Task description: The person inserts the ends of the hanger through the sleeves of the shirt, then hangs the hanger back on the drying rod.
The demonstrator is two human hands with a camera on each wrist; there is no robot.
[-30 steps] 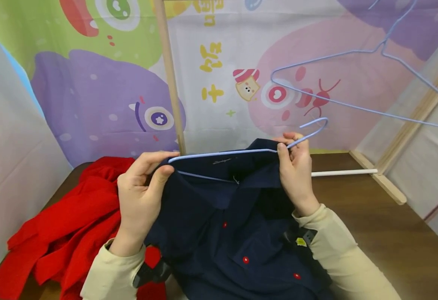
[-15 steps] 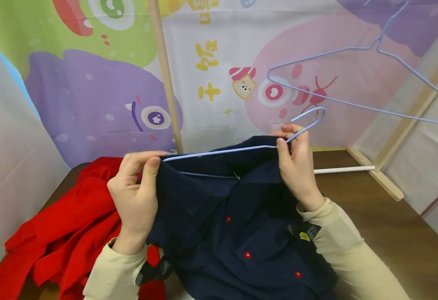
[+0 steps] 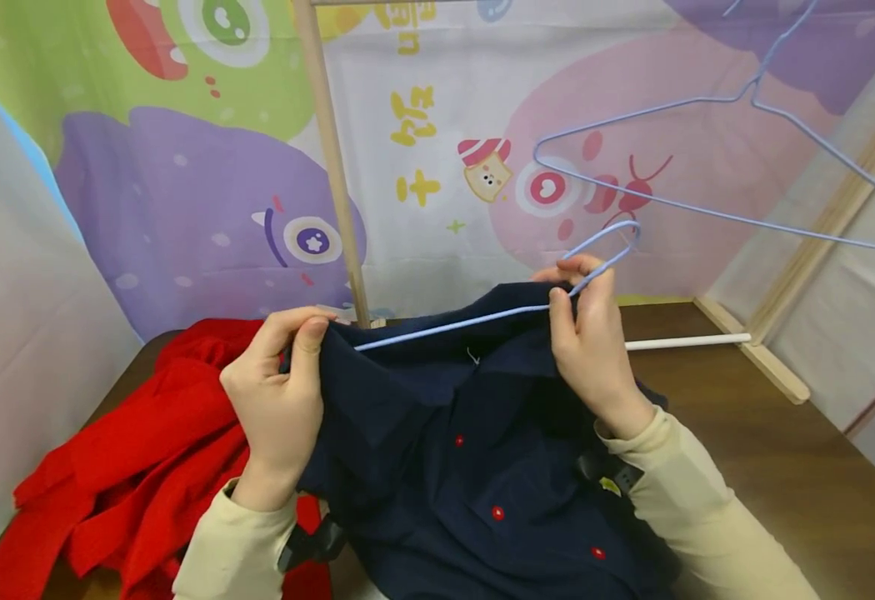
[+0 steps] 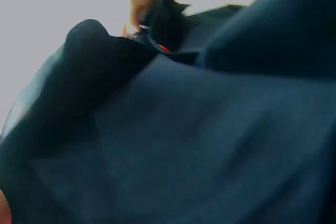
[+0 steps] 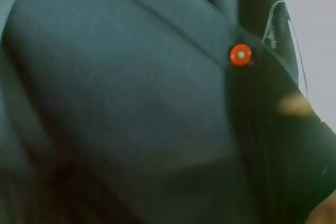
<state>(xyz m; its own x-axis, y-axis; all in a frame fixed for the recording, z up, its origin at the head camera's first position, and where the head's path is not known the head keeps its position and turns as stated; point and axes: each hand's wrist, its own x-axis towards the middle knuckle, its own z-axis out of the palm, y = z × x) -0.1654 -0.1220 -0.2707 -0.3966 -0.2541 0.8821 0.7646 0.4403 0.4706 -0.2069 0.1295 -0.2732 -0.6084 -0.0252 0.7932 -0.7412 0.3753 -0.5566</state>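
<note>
A navy shirt (image 3: 415, 475) with red buttons hangs between my hands in the head view. My left hand (image 3: 278, 396) pinches the edge of its neck opening between thumb and fingers. A light-blue hanger (image 3: 456, 325) lies inside the opening, its left end hidden under the cloth. With my right hand (image 3: 593, 358) I grip the hanger at the base of its hook, the shirt's collar right beside my fingers. Dark shirt cloth (image 4: 199, 145) fills most of the left wrist view. In the right wrist view a red button (image 5: 240, 54) shows on the front.
A crumpled red garment (image 3: 137, 450) lies on the brown table (image 3: 775, 467) at the left. Up at the right, another light-blue hanger (image 3: 662, 204) hangs before the patterned curtain. A wooden stand with a white rod (image 3: 688, 342) is behind my right hand.
The hanger's left end has slipped under the shirt's cloth, and its lower bar is now covered. My left hand has shifted slightly left and grips the shirt edge; the hook has tilted a little.
</note>
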